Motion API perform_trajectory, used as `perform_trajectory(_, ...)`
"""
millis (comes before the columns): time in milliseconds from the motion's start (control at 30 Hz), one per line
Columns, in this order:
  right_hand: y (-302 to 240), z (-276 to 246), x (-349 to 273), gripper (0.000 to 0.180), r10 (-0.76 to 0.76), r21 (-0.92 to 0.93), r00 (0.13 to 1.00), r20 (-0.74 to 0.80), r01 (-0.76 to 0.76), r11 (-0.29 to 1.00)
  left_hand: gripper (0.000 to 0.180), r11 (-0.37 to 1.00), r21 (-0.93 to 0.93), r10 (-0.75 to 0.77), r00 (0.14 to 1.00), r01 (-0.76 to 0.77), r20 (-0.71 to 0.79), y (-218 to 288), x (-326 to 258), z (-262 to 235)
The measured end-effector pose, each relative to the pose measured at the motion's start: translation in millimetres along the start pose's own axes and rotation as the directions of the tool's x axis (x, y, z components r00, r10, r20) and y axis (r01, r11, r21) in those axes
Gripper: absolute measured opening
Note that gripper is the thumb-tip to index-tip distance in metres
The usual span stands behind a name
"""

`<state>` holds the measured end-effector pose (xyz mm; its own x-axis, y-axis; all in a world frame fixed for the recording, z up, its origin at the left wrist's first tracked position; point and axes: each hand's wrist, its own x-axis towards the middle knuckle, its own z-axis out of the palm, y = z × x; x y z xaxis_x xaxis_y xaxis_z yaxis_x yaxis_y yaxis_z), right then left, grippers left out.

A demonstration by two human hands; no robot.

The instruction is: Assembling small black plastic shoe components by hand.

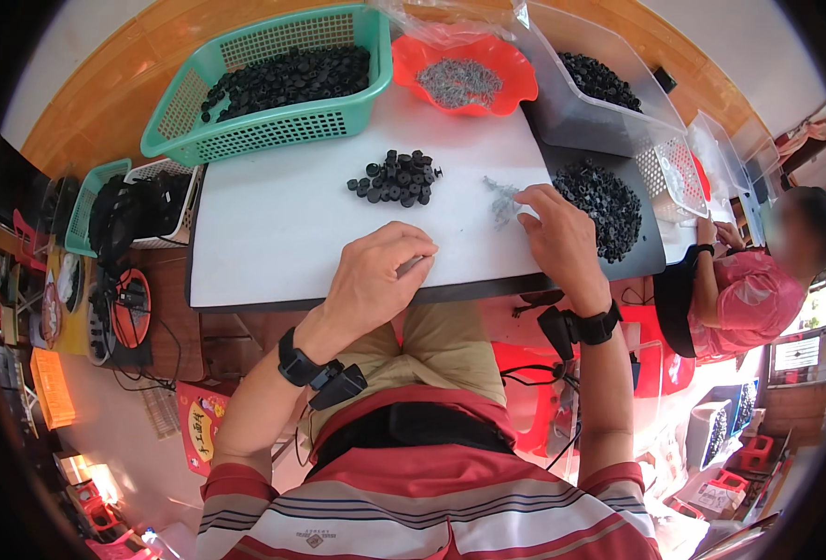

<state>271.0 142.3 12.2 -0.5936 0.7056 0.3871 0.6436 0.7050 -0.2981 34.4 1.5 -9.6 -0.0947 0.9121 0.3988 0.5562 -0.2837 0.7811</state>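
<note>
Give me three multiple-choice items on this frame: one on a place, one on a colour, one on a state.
1. Where does the small heap of black round parts lie?
A. On the white board
B. In the red bowl
C. On the floor

2. What colour is the big basket that holds black parts at the far left of the board?
A. Yellow
B. Teal green
C. Black

3. How is the left hand?
A. Flat and spread open
B. Curled, fingers closed on a small thing
C. Off the table, at the person's side

Key: 1 A, the heap sits on the white board; 2 B, its mesh walls are teal green; 3 B, its fingers curl inward near the board's near edge.
</note>
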Motion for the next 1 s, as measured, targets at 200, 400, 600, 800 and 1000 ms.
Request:
perform_trajectory(200, 2, -8, 11, 0.022, -0.077, -0.043, 0.986, 0.149, 0.084, 0.996, 0.012, 1.0, -0.006, 0.026, 1.0, -0.026, -0.012, 0, 0, 2)
perform_trajectory(400, 12, -10, 17, 0.024, -0.181, -0.035, 0.954, 0.238, 0.195, 0.98, 0.013, 0.998, -0.054, -0.025, 1.0, 0.025, -0.001, 3, 2, 2)
perform_trajectory(600, 13, -12, 5, 0.024, -0.182, -0.029, 0.954, 0.24, 0.195, 0.98, 0.013, 0.994, -0.093, -0.064, 0.998, 0.063, -0.005, 4, 2, 0)
perform_trajectory(800, -15, -18, -14, 0.023, -0.197, 0.301, 0.979, 0.058, 0.171, 0.938, 0.023, 0.979, -0.119, -0.166, 0.986, 0.166, 0.008, 4, 2, 4)
perform_trajectory(1000, -46, 0, -27, 0.015, -0.067, 0.612, 0.992, 0.104, -0.011, 0.791, 0.034, 0.951, -0.211, -0.219, 0.974, 0.226, 0.055, 12, 2, 7)
